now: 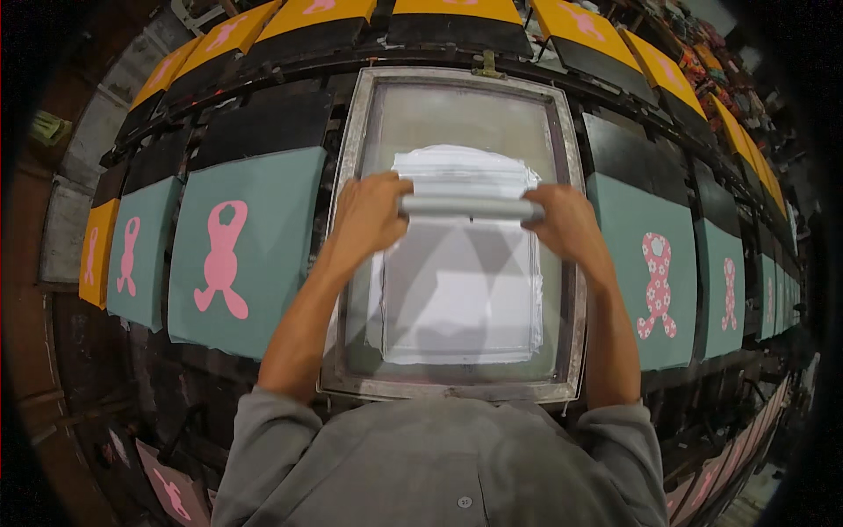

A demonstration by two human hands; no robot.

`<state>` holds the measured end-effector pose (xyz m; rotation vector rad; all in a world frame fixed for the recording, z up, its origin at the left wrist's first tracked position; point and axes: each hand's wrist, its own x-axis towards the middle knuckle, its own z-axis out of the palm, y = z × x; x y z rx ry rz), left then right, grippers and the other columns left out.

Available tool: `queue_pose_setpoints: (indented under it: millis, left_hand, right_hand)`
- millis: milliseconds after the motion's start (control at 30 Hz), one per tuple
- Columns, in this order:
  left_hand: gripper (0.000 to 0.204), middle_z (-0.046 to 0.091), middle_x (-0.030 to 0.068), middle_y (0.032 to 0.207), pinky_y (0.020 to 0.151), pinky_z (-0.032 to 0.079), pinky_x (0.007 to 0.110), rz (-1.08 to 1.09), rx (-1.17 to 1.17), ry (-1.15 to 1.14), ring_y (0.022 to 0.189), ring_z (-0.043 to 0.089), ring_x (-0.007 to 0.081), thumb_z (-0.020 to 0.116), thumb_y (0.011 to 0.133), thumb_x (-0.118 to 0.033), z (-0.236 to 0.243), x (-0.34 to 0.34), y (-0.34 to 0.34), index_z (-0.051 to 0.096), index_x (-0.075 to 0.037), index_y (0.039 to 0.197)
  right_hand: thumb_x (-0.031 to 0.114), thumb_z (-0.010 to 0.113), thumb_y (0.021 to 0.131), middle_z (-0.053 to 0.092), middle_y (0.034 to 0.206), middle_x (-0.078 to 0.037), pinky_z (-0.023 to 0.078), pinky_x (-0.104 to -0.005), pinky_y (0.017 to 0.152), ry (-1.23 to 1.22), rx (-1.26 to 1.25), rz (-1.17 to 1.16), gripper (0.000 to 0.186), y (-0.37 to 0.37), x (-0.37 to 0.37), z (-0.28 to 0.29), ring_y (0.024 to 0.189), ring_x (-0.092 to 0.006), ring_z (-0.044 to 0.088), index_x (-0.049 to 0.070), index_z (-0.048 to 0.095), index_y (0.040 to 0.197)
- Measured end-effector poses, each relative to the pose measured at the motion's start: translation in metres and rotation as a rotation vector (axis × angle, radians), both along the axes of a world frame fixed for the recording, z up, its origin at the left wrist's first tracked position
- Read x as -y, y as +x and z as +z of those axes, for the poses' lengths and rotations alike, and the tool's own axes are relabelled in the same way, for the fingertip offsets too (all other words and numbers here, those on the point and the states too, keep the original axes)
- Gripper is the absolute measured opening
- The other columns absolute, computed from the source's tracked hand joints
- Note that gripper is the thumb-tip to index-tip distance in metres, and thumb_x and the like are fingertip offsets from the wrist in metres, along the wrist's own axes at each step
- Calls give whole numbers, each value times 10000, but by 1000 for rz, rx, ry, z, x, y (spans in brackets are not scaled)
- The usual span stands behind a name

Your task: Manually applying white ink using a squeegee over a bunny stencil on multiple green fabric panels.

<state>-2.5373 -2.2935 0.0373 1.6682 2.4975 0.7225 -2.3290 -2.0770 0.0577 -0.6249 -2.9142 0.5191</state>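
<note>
A grey squeegee (471, 207) lies crosswise over the upper half of a framed printing screen (448, 392) in front of me. My left hand (376, 211) is closed round its left end, and my right hand (560, 221) grips the right end. Thick white ink (461, 164) is heaped beyond the squeegee with a ragged upper edge. Nearer to me, a smooth pale area (465, 307) covers the mesh, with white ink along its sides and bottom. My forearms reach over both sides of the frame. The squeegee's blade cannot be made out.
Left of the screen lies a green fabric panel (189, 263) with a plain pink figure; right of it, another green panel (615, 263) bears a pink figure with white flowers. Yellow panels (307, 33) line the far row. A metal clamp (488, 63) sits at the frame's far edge.
</note>
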Motion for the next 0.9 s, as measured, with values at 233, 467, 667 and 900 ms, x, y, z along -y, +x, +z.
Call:
queue_pose_setpoints:
  millis: [233,467,667,900]
  left_hand:
    - [283,687,144,968,817,516,488,63,16,-55,928,643,397,650,681,-46,-21,-56,-46,722,-47,955]
    - [205,654,129,890,779,515,472,103,47,-94,887,635,390,633,690,-19,-9,-30,-21,701,-50,881]
    - [209,630,117,851,726,504,470,89,98,-121,859,618,386,636,648,17,-4,7,20,675,-43,844]
    - [269,583,76,824,701,425,410,77,126,-152,793,573,305,689,583,40,1,55,70,653,-61,829]
  right_hand:
    - [51,754,744,734,962,-152,548,-458,848,-70,95,0,314,-53,-59,-22,918,-377,689,95,766,1055]
    - [13,727,686,714,959,-164,537,-455,816,-47,115,66,326,-34,-38,-24,901,-404,669,49,749,1009]
    - [-54,666,648,692,907,-141,534,-436,789,-175,122,56,334,2,3,-12,888,-380,659,28,749,961]
    - [-61,645,625,685,886,-126,532,-438,787,-221,120,61,346,51,51,-10,884,-367,652,26,742,945]
